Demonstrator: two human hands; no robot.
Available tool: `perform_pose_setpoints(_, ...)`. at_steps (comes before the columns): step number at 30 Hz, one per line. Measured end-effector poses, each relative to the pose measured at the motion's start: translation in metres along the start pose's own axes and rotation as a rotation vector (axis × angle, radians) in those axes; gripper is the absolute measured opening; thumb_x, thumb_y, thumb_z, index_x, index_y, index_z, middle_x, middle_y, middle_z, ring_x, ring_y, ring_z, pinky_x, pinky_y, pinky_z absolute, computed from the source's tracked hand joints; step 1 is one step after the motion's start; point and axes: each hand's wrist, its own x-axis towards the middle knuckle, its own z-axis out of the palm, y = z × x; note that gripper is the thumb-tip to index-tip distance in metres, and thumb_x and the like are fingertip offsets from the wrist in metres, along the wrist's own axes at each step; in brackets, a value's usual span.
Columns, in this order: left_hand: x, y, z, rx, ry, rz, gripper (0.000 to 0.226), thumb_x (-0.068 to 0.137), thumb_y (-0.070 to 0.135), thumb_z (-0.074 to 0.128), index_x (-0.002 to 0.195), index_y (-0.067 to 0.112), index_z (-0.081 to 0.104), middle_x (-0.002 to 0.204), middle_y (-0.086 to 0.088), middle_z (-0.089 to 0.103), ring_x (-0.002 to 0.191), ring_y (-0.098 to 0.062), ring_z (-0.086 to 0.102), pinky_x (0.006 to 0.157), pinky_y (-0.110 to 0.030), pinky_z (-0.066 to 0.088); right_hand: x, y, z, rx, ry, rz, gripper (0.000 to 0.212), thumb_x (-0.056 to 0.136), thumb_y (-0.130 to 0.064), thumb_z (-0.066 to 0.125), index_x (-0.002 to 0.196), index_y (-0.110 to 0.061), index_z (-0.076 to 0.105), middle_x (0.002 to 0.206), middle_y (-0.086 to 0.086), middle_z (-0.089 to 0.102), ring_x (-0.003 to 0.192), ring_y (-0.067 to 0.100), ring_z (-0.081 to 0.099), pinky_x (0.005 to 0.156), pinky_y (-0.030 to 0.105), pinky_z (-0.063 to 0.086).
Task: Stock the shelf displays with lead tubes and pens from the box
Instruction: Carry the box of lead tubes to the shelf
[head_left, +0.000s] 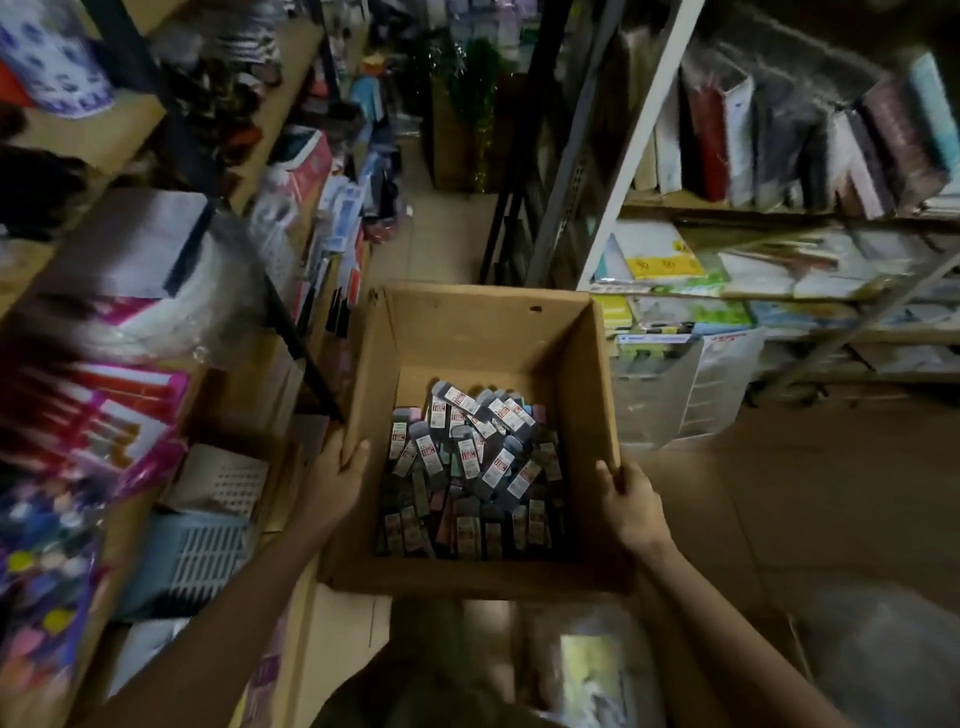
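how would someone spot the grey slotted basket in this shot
Start at the open cardboard box held in both hands. Look left past the left forearm to the floor-level clutter. The grey slotted basket lies there, below a paler perforated tray; its long vertical slots set it apart.

Lighting: dim, warm-toned; source not shown. Cardboard box (483, 332) interior best lit, its labelled packets (470, 457) legible only in part. Left shelves (104, 312) heavily motion-blurred. Lower right corner dark and soft. Wide-angle bowing tilted the right shelving (779, 218) uprights.
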Motion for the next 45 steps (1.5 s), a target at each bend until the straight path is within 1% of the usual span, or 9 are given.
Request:
perform_pose_setpoints(8,0.153,0.025,-0.019,0.012,-0.019,-0.095,0.044,0.102,0.034,0.043,0.143,0.018,0.04,0.129,-0.011,0.056,0.114,-0.031,0.055,0.085,-0.035,0.044,0.146,-0.078,0.043,0.001,-0.107,-0.029,0.044,0.102,-0.033,0.043,0.144,-0.023,0.038,0.092,-0.007,0.062,0.068,0.01,0.066,0.046,0.015,0.047)
perform_pose_setpoints(12,0.212,0.044,-0.028,0.06,-0.008,-0.127,0.049,0.102,0.036,0.043,0.147,0.019,0.035,0.119,-0.003,0.058,0.089,-0.015,0.054,0.072,-0.026,0.038,0.202,-0.113,0.051,-0.001,-0.138,-0.042,0.038,0.103,-0.028,0.044,0.14,-0.023,0.04,0.099,-0.006,0.063,0.071,0.004,0.064,0.044,0.013,0.047)
perform_pose_setpoints(15,0.239,0.052,-0.031,0.062,-0.006,-0.179,0.054,0.102,0.037,0.042,0.151,0.018,0.028,0.136,-0.014,0.052,0.104,-0.027,0.057,0.084,-0.036,0.045,0.239,-0.135,0.054,-0.04,-0.151,-0.043,0.039,0.102,-0.029,0.044,0.14,-0.023,0.04,0.093,-0.013,0.056,0.072,0.003,0.06,0.044,0.012,0.045)
perform_pose_setpoints(19,0.257,0.06,-0.022,0.007,0.079,-0.222,0.052,0.103,0.033,0.041,0.15,0.013,0.03,0.145,-0.016,0.046,0.126,-0.037,0.048,0.101,-0.041,0.041,0.293,-0.154,0.054,-0.116,-0.247,-0.104,0.038,0.102,-0.03,0.043,0.139,-0.02,0.042,0.105,0.001,0.062,0.081,0.006,0.06,0.058,0.017,0.047)
perform_pose_setpoints(26,0.262,0.08,0.039,-0.123,0.334,-0.366,0.043,0.103,0.03,0.043,0.143,0.014,0.042,0.134,-0.011,0.054,0.116,-0.028,0.054,0.085,-0.028,0.035,0.394,-0.155,0.047,-0.267,-0.398,-0.211,0.039,0.103,-0.034,0.042,0.14,-0.02,0.041,0.093,-0.004,0.057,0.073,0.008,0.058,0.053,0.018,0.04)
perform_pose_setpoints(30,0.24,0.09,0.095,-0.143,0.456,-0.573,0.046,0.102,0.035,0.044,0.143,0.015,0.04,0.126,-0.019,0.058,0.109,-0.036,0.059,0.08,-0.033,0.038,0.445,-0.153,0.035,-0.373,-0.547,-0.355,0.045,0.103,-0.039,0.037,0.145,-0.021,0.035,0.103,0.002,0.058,0.076,0.015,0.059,0.063,0.028,0.046)
perform_pose_setpoints(35,0.172,0.115,0.164,-0.338,0.654,-0.688,0.052,0.1,0.037,0.046,0.146,0.016,0.036,0.138,-0.018,0.053,0.118,-0.033,0.055,0.095,-0.039,0.045,0.469,-0.163,0.018,-0.436,-0.74,-0.498,0.054,0.103,-0.041,0.038,0.152,-0.022,0.028,0.14,0.013,0.053,0.125,0.036,0.052,0.1,0.041,0.041)
perform_pose_setpoints(41,0.087,0.119,0.222,-0.555,0.819,-0.779,0.047,0.099,0.037,0.047,0.142,0.02,0.039,0.128,-0.013,0.058,0.108,-0.034,0.061,0.09,-0.054,0.052,0.441,-0.157,0.035,-0.549,-0.95,-0.639,0.046,0.103,-0.03,0.042,0.144,-0.011,0.039,0.099,-0.001,0.064,0.083,0.015,0.062,0.065,0.025,0.044)
perform_pose_setpoints(45,0.038,0.099,0.244,-0.604,0.911,-0.84,0.033,0.095,0.041,0.047,0.126,0.029,0.046,0.11,-0.006,0.065,0.089,-0.018,0.066,0.071,-0.037,0.055,0.404,-0.149,0.061,-0.696,-1.107,-0.585,0.054,0.104,-0.033,0.037,0.153,-0.022,0.019,0.095,-0.011,0.055,0.071,-0.001,0.053,0.048,0.01,0.037)
